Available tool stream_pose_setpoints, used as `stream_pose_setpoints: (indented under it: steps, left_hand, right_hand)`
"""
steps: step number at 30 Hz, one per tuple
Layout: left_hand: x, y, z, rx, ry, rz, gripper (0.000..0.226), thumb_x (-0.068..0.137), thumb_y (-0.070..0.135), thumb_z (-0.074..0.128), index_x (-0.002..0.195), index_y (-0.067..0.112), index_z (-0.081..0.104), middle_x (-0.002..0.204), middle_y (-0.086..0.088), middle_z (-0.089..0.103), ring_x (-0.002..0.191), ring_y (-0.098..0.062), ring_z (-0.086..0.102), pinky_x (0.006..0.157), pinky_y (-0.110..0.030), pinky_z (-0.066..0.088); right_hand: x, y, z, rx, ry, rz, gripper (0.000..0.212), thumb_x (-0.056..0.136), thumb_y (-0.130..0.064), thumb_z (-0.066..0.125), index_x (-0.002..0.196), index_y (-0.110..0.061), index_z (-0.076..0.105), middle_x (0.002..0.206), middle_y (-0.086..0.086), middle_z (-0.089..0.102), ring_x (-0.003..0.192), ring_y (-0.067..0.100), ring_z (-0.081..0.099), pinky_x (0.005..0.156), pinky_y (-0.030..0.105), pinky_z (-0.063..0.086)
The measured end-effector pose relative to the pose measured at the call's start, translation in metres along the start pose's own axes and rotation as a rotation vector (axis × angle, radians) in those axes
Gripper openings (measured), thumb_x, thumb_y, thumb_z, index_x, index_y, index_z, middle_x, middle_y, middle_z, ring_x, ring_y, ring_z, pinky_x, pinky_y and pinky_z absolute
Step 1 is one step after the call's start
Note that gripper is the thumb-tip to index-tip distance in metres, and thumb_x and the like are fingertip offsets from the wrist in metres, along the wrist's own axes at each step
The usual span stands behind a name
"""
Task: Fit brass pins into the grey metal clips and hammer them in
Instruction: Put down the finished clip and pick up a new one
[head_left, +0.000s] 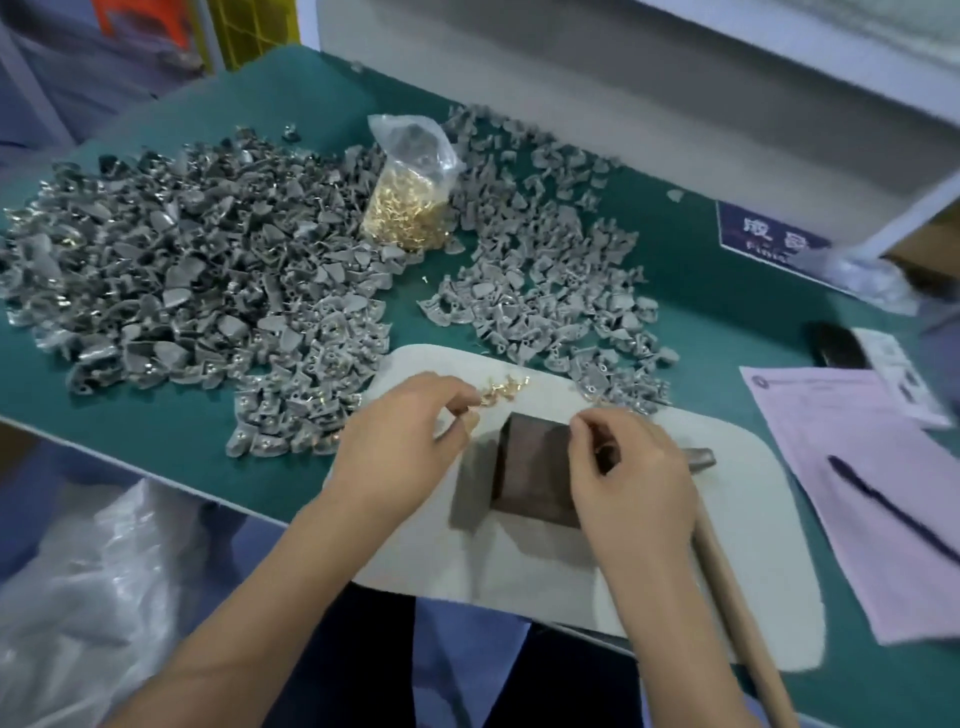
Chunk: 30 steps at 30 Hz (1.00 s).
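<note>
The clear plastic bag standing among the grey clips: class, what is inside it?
The clear plastic bag holds a heap of small brass pins filling its lower part; its crumpled upper part looks empty. Pins deep in the heap and whatever lies under the bag are covered.

A blue sign (769, 234) lying beyond the right hand (631, 483) is showing blurred Chinese characters, possibly "成品"; pink paperwork (852, 467) stays illegible.

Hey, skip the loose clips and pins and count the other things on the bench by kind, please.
Hammer: 1
Metal block: 1
Bag of brass pins: 1
White mat: 1
Pen: 1
Pink sheet: 1
Total: 6
</note>
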<state>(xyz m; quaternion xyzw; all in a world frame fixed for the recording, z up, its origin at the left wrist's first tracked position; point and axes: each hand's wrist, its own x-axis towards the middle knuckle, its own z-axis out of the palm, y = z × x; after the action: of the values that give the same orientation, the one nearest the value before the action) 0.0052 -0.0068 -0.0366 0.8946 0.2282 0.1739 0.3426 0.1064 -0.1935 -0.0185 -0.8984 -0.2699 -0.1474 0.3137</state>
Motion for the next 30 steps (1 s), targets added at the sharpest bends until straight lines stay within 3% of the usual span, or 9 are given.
stream_pose_setpoints:
  steps: [4,8,10,15,17,19,23,27,30]
  left_hand:
    - [0.022,0.006,0.013,0.159,-0.028,-0.069,0.027,0.092,0.039,0.067,0.119,0.035,0.066,0.108,0.015,0.063,0.099,-0.005,0.062,0.072,-0.023,0.036]
    - [0.027,0.012,0.016,0.230,0.002,-0.109,0.006,0.091,0.042,0.068,0.093,0.037,0.069,0.088,0.015,0.058,0.077,-0.009,0.054,0.058,-0.025,0.030]
    - [0.027,0.015,0.016,0.265,0.000,-0.108,0.010,0.094,0.045,0.063,0.090,0.036,0.066,0.089,0.015,0.056,0.076,-0.010,0.052,0.054,-0.025,0.025]
    - [0.020,0.018,0.012,0.275,-0.027,-0.091,0.014,0.097,0.050,0.055,0.090,0.039,0.056,0.094,0.015,0.054,0.085,-0.010,0.057,0.063,-0.031,0.031]
    - [0.018,0.024,0.009,0.203,0.001,-0.064,0.015,0.095,0.049,0.058,0.089,0.036,0.059,0.092,0.016,0.059,0.080,-0.001,0.053,0.061,-0.026,0.033]
    - [0.014,0.038,0.009,-0.058,-0.009,-0.041,0.010,0.092,0.044,0.066,0.085,0.037,0.065,0.086,0.021,0.064,0.068,0.006,0.051,0.057,-0.014,0.032]
    - [0.006,0.076,0.015,-0.447,-0.171,0.027,0.008,0.089,0.033,0.074,0.084,0.039,0.070,0.073,0.020,0.070,0.051,0.005,0.052,0.051,-0.007,0.036]
    - [0.012,0.098,0.020,-0.574,-0.290,0.032,0.022,0.085,0.048,0.068,0.083,0.028,0.076,0.080,0.012,0.076,0.071,-0.009,0.069,0.064,-0.013,0.048]
    - [0.016,0.110,0.027,-0.652,-0.433,0.001,0.025,0.086,0.046,0.067,0.083,0.024,0.078,0.084,0.008,0.078,0.077,-0.005,0.071,0.068,-0.012,0.048]
  right_hand:
    - [-0.007,0.017,0.004,0.122,0.087,0.021,0.008,0.094,-0.013,0.067,0.095,-0.015,0.075,0.092,-0.004,0.072,0.089,0.023,0.065,0.079,0.036,0.051]
    - [-0.008,0.020,0.009,0.160,0.110,0.025,0.010,0.093,-0.019,0.065,0.095,-0.017,0.075,0.092,-0.006,0.071,0.089,0.020,0.062,0.079,0.028,0.047]
    - [-0.009,0.022,0.009,0.174,0.104,0.030,0.011,0.094,-0.021,0.065,0.095,-0.018,0.075,0.092,-0.006,0.070,0.089,0.018,0.060,0.080,0.026,0.045]
    - [-0.009,0.025,0.011,0.215,0.089,0.033,0.012,0.094,-0.023,0.064,0.097,-0.019,0.075,0.093,-0.007,0.070,0.090,0.017,0.060,0.081,0.037,0.050]
    - [-0.008,0.024,0.008,0.242,0.088,0.022,0.012,0.094,-0.023,0.065,0.098,-0.020,0.075,0.094,-0.008,0.071,0.091,0.017,0.061,0.082,0.042,0.050]
    - [-0.011,0.021,0.002,0.271,0.102,-0.016,0.012,0.094,-0.027,0.068,0.103,-0.024,0.075,0.099,-0.015,0.071,0.094,0.013,0.064,0.086,0.043,0.047]
    - [-0.022,0.013,-0.014,0.365,0.108,-0.100,0.025,0.092,-0.035,0.071,0.117,-0.034,0.067,0.113,-0.029,0.065,0.101,-0.004,0.061,0.091,0.022,0.042]
    - [-0.026,0.018,-0.028,0.474,0.204,-0.055,0.024,0.092,-0.030,0.073,0.115,-0.028,0.072,0.104,-0.021,0.071,0.093,0.007,0.067,0.085,0.022,0.049]
    - [-0.029,0.025,-0.036,0.499,0.231,0.015,0.022,0.093,-0.032,0.072,0.114,-0.032,0.073,0.103,-0.023,0.072,0.090,0.009,0.069,0.082,0.023,0.050]
